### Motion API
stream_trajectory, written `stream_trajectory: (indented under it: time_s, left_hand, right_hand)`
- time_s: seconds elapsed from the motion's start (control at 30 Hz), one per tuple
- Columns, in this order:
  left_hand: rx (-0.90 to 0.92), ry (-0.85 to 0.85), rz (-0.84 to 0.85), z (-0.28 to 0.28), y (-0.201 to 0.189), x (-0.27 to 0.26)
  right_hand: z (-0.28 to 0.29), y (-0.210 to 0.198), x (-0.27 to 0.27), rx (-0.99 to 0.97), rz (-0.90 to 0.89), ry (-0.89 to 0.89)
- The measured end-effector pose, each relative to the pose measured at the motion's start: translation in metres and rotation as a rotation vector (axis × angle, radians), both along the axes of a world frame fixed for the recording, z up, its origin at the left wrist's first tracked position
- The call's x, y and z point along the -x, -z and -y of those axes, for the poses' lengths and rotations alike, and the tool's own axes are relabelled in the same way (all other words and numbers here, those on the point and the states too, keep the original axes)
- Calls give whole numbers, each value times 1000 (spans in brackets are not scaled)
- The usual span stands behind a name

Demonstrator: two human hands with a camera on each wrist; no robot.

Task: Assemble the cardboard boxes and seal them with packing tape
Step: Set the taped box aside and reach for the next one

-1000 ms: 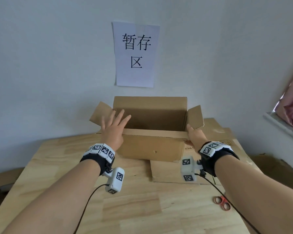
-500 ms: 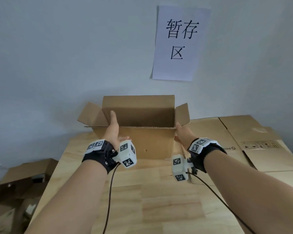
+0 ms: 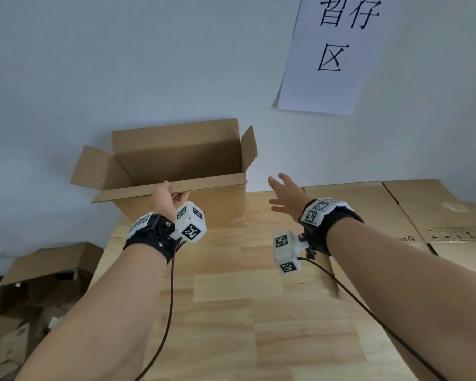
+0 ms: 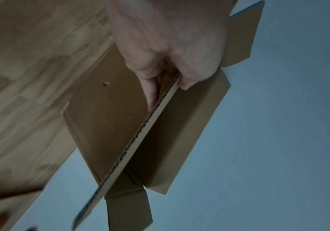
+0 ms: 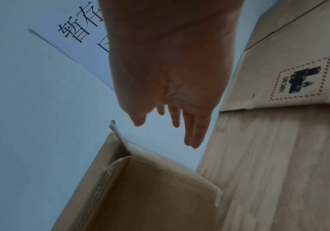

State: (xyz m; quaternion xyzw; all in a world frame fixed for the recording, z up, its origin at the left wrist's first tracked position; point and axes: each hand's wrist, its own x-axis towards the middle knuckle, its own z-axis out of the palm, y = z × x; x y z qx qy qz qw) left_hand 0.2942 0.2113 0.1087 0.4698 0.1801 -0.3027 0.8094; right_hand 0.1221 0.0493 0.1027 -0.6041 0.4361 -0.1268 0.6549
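Note:
An open brown cardboard box [image 3: 217, 204] stands at the far left corner of the wooden table [image 3: 245, 312], its top flaps spread out. My left hand [image 3: 166, 198] pinches the edge of the near flap; in the left wrist view the thumb and fingers [image 4: 152, 92] clamp that flap of the box [image 4: 108, 118]. My right hand [image 3: 285, 195] hovers to the right of the box, fingers straight and spread, touching nothing. In the right wrist view the right hand [image 5: 179, 128] hangs above the box's right corner [image 5: 140, 179].
Flattened cardboard boxes [image 3: 412, 213] lie on the table's far right. A white paper sign [image 3: 333, 53] hangs on the wall above. More opened cardboard [image 3: 47, 273] sits on the floor left of the table. Cables run from both wrist cameras.
The right hand has let go of the box's right side and drawn away to the right. The left hand has shifted onto the near flap's edge. The box now sits further left in view.

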Motion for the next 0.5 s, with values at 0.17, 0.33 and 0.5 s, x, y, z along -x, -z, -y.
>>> stream_trajectory:
  time_s: [0.17,0.33,0.5]
  left_hand:
    - [-3,-14,56,5,-2,-23]
    - [-99,65,96,12,3,-34]
    - [-178,113,189,14,11,-28]
  right_hand:
    - [11,19,5,-23,-81,67]
    - [20,19,10,-97,-121,122]
    - [25,18,26,-83,-120,152]
